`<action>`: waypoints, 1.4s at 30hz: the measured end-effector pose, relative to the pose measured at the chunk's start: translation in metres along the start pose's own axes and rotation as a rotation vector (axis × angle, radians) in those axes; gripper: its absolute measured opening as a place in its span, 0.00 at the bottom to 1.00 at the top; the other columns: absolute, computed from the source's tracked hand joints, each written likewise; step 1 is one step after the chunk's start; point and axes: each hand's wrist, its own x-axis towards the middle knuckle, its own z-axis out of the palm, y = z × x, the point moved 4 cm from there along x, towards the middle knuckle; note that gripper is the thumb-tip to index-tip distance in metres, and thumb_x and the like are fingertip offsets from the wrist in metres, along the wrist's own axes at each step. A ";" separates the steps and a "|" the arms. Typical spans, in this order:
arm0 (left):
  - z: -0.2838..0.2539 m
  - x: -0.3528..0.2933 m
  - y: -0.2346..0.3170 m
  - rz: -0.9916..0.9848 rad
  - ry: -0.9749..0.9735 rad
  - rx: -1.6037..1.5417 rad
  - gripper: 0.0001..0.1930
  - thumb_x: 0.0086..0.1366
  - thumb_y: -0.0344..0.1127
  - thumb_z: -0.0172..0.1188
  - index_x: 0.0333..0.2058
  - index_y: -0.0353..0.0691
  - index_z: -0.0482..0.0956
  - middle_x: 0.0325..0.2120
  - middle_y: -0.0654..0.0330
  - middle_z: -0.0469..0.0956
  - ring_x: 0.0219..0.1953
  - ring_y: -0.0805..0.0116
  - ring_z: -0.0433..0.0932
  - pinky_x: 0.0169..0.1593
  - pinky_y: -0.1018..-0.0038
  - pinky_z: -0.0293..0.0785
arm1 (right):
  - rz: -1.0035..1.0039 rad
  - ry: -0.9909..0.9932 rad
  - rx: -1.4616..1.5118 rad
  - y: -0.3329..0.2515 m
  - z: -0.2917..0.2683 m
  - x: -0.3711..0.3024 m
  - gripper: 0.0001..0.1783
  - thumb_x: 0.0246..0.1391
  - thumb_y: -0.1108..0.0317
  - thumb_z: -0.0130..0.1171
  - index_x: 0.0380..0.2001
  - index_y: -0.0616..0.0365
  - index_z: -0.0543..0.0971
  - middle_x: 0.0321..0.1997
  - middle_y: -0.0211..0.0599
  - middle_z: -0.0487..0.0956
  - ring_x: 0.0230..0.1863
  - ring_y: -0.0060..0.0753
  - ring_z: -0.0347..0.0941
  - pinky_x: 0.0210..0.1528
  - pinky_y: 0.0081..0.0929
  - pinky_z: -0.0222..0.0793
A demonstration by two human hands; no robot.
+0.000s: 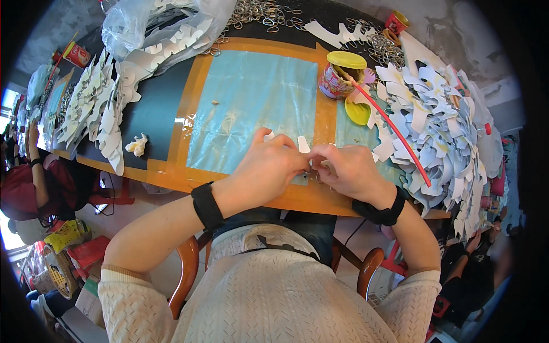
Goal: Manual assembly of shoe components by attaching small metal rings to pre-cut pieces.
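Observation:
My left hand (264,170) and my right hand (355,172) meet over the front edge of a blue plastic sheet (257,86) taped to the table. The fingers of both are bent and pinched around a small white cut piece (303,144). One tab of it stands up between the fingertips; my fingers cover the rest. To the right of the sheet stands an open tub (336,83) of yellowish paste, with a red stick (394,131) leaning from it. A yellow-green lid (357,112) lies just below the tub.
A large heap of white cut pieces (434,126) covers the right side. More white pieces (86,103) lie at the left, near a crumpled white wad (137,145). Metal rings (257,14) are piled along the back beside a clear plastic bag (126,28). Another person's arm (35,148) shows far left.

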 end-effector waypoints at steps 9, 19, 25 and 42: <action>0.000 -0.003 0.007 0.162 -0.012 0.231 0.13 0.51 0.27 0.56 0.36 0.48 0.80 0.37 0.69 0.77 0.46 0.66 0.72 0.57 0.49 0.57 | -0.115 -0.090 -0.098 -0.005 -0.003 -0.001 0.16 0.45 0.71 0.57 0.40 0.49 0.71 0.15 0.30 0.72 0.16 0.36 0.71 0.17 0.32 0.65; -0.004 -0.015 0.015 0.338 -0.196 0.493 0.15 0.56 0.34 0.52 0.44 0.43 0.76 0.53 0.62 0.70 0.57 0.61 0.66 0.60 0.47 0.55 | -0.197 -0.276 -0.301 -0.026 -0.010 0.000 0.20 0.49 0.70 0.53 0.48 0.52 0.70 0.27 0.31 0.76 0.15 0.31 0.69 0.21 0.26 0.65; -0.002 -0.017 0.019 0.386 -0.265 0.586 0.20 0.60 0.38 0.49 0.51 0.42 0.73 0.59 0.60 0.64 0.62 0.63 0.59 0.60 0.53 0.56 | -0.178 -0.317 -0.333 -0.038 -0.007 -0.014 0.27 0.50 0.68 0.51 0.57 0.53 0.67 0.33 0.37 0.76 0.15 0.28 0.67 0.21 0.22 0.63; 0.000 -0.006 0.026 0.317 -0.321 0.652 0.18 0.57 0.38 0.54 0.47 0.46 0.76 0.57 0.63 0.65 0.61 0.59 0.62 0.60 0.49 0.54 | -0.212 -0.232 -0.462 -0.037 -0.003 -0.030 0.31 0.51 0.68 0.49 0.61 0.55 0.64 0.36 0.43 0.77 0.14 0.20 0.66 0.20 0.17 0.60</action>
